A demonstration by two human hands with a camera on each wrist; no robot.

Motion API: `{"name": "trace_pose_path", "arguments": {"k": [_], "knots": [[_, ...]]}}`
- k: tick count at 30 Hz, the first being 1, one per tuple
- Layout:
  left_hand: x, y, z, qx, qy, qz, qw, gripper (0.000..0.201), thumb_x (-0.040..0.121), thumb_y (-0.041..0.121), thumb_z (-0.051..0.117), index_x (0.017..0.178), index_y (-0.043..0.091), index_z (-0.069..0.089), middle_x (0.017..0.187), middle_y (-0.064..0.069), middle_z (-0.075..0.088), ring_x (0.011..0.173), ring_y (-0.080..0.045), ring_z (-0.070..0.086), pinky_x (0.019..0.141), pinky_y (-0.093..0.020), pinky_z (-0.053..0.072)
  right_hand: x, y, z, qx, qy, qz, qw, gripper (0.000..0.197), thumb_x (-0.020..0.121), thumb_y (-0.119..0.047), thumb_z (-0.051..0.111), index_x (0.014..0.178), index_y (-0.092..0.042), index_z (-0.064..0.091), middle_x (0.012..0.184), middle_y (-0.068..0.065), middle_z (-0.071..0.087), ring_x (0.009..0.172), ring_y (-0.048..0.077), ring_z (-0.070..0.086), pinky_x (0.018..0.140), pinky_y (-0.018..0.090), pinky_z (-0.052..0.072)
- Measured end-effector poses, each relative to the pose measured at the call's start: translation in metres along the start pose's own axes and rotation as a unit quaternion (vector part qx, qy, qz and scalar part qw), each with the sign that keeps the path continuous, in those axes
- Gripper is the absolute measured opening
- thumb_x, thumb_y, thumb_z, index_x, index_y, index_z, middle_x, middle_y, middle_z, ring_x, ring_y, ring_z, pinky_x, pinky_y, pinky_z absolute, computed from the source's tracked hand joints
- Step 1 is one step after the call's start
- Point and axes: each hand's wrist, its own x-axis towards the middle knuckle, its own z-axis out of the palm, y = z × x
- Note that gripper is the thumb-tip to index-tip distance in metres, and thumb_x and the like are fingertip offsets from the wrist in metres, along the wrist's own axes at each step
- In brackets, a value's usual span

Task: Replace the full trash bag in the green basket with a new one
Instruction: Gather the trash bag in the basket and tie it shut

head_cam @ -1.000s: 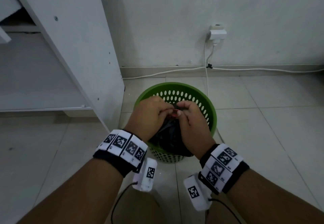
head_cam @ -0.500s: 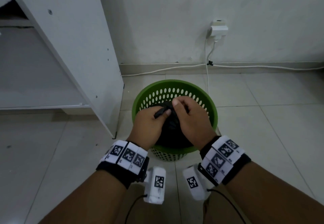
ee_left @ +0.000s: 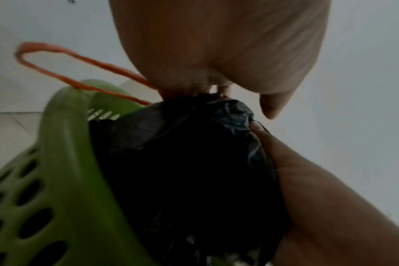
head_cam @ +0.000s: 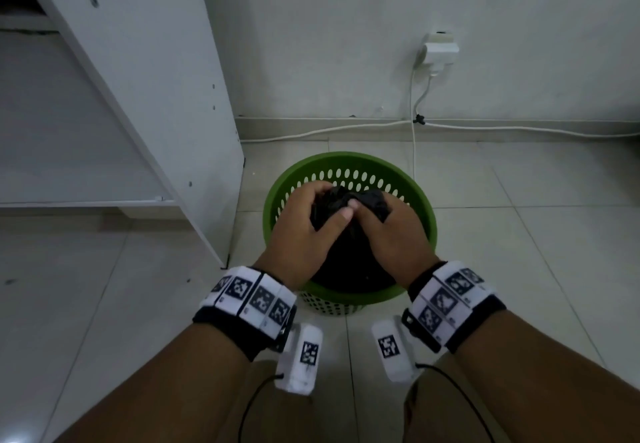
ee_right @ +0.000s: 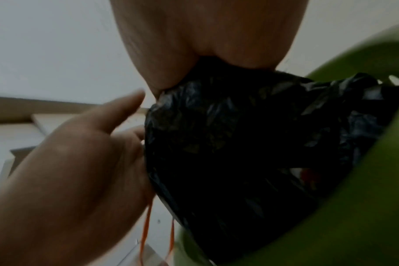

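The green perforated basket (head_cam: pixel 349 159) stands on the tiled floor with a full black trash bag (head_cam: pixel 349 266) inside it. My left hand (head_cam: pixel 304 231) and right hand (head_cam: pixel 391 234) both grip the bag's bunched top (head_cam: pixel 341 200) above the rim. In the left wrist view my left hand (ee_left: pixel 216 45) pinches the bag's neck, the bag (ee_left: pixel 189 162) hangs below it, and an orange drawstring loop (ee_left: pixel 68 59) sticks out to the left over the basket (ee_left: pixel 57 180). In the right wrist view my right hand (ee_right: pixel 205 36) clasps the bag (ee_right: pixel 239 144), and the drawstring (ee_right: pixel 146 232) hangs below my left hand (ee_right: pixel 68 171).
A white cabinet side panel (head_cam: pixel 156 96) stands close to the left of the basket. A wall socket with a plug (head_cam: pixel 440 51) sits on the back wall, and its white cable (head_cam: pixel 413 130) drops down behind the basket. Tiled floor lies to the right.
My hands have moved from fingering the drawstring to closing round the bunched bag top. The drawstring no longer shows between my fingers in the head view.
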Motion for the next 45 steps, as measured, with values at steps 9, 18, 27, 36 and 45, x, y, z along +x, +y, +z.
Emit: {"name": "trace_pose_path", "arguments": {"k": [9,18,27,36,45], "knots": [[0.004,-0.015,0.008,0.157,-0.082,0.050,0.983,0.019,0.096,0.032,0.060,0.103,0.016,0.068,0.093,0.004,0.065,0.086,-0.010,0.057,0.076,-0.026,0.042,0.030,0.000,0.009,0.262,-0.081,0.329,0.904,0.053,0.085,-0.055,0.064,0.103,-0.006,0.073,0.097,0.017,0.076,0.094,0.035,0.073,0.092,0.053,0.055],[0.029,-0.012,0.003,0.121,-0.113,-0.071,0.984,0.038,0.102,0.034,0.052,0.073,0.009,0.059,0.071,-0.006,0.061,0.070,-0.024,0.059,0.069,-0.037,0.045,0.005,0.017,-0.005,-0.118,-0.088,-0.062,0.987,0.054,0.084,-0.038,0.073,0.133,-0.024,0.053,0.114,-0.019,0.053,0.104,-0.004,0.049,0.092,0.009,0.040],[0.003,-0.037,-0.016,0.184,-0.047,0.033,0.981,0.027,0.092,0.028,0.062,0.119,0.022,0.064,0.104,0.004,0.066,0.096,-0.014,0.059,0.083,-0.033,0.051,0.023,0.026,-0.014,-0.087,-0.057,0.027,0.994,0.030,0.092,-0.043,0.063,0.091,-0.014,0.069,0.083,0.000,0.071,0.076,0.010,0.066,0.068,0.026,0.051],[0.017,-0.029,-0.009,0.270,0.010,0.002,0.963,0.022,0.092,0.007,0.055,0.076,0.009,0.071,0.070,-0.003,0.059,0.069,-0.021,0.059,0.061,-0.026,0.037,0.014,0.025,-0.012,-0.028,-0.069,0.059,0.996,0.029,0.096,-0.043,0.057,0.099,-0.017,0.069,0.091,-0.001,0.072,0.085,0.012,0.067,0.077,0.028,0.053],[0.005,-0.015,0.018,-0.068,0.007,-0.215,0.974,0.024,0.098,0.029,0.051,0.106,0.010,0.062,0.098,-0.005,0.068,0.092,-0.019,0.065,0.081,-0.036,0.053,0.008,0.028,-0.009,0.088,-0.081,0.140,0.983,0.022,0.094,-0.039,0.062,0.104,-0.021,0.068,0.096,-0.001,0.074,0.091,0.016,0.070,0.091,0.043,0.055]]}}
